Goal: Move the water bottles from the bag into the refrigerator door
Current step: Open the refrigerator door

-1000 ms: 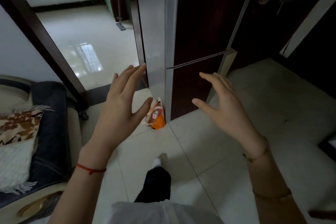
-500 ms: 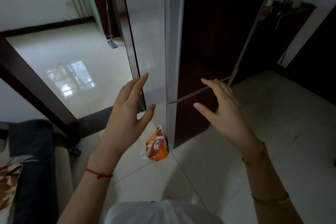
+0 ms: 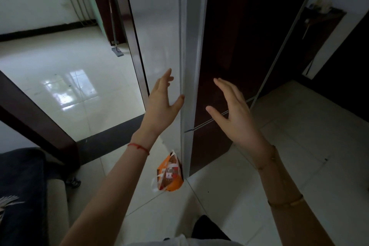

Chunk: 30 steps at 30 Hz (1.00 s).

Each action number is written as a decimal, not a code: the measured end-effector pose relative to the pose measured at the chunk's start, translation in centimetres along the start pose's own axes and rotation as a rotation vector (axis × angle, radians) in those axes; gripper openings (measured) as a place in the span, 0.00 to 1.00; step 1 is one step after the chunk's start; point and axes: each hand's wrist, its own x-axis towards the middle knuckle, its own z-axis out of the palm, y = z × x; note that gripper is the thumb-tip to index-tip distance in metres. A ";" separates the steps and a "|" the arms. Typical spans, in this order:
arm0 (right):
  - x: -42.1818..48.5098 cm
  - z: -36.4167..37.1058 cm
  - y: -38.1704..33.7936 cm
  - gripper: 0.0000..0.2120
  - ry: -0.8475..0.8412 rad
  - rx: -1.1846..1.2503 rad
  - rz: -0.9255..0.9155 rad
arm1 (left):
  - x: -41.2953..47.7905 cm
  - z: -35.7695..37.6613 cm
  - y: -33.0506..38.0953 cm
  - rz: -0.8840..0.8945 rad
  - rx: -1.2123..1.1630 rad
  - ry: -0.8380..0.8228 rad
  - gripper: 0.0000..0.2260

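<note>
Sofa (image 3: pixel 22 189) cut off at 8 o'clock, only a dark cushion and pale arm showing. Can't tell more of it.

Doorway at 10 o'clock opens onto a bright tiled room; a mop (image 3: pixel 116 50) stands against the far wall there. Not relevant to the job.

Left hand (image 3: pixel 162 104) at centre, fingers spread, empty, thumb tip right at the silver edge strip of the fridge (image 3: pixel 235 46). Can't tell if it touches or sits just beside it. My read: it's lining up on the door edge to pull it, since there's no obvious handle in view.

Bag (image 3: pixel 169 173) on the floor at 6 o'clock, orange and white, touching or just beside the fridge's bottom corner. Parked there so the bottles are within reach once the door swings. Bottles (image 3: pixel 168 174) are inside: clear plastic and a label show through the top, count unreadable, looks like at least 1. None out yet.

Right hand (image 3: pixel 233 110) just right of centre, also spread and empty, palm toward the dark door panel, apparently apart from it. Hovering, nothing gripped. Likely ready to steady or catch the door.

Fridge is shut: 2 dark panels split by a thin seam at about 4 o'clock from the right hand. Door shelves entirely hidden, so free space inside is unknown. Which side hinges, can't tell.

Small shelf (image 3: pixel 323 12) at 2 o'clock, clutter on it too dim to identify.

Task barely started, by my estimate: door first, then bottles.
</note>
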 end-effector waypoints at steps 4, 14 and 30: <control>4.2 0.3 0.5 0.32 0.006 0.004 -0.045 | 4.4 1.8 -0.5 -0.056 -0.042 0.009 0.33; 10.7 2.1 1.8 0.33 -0.021 0.020 -0.106 | 9.5 4.6 -1.2 0.001 -0.123 0.055 0.29; 10.0 3.7 1.8 0.32 -0.047 0.099 -0.052 | 10.4 3.5 -2.8 0.087 -0.102 -0.038 0.26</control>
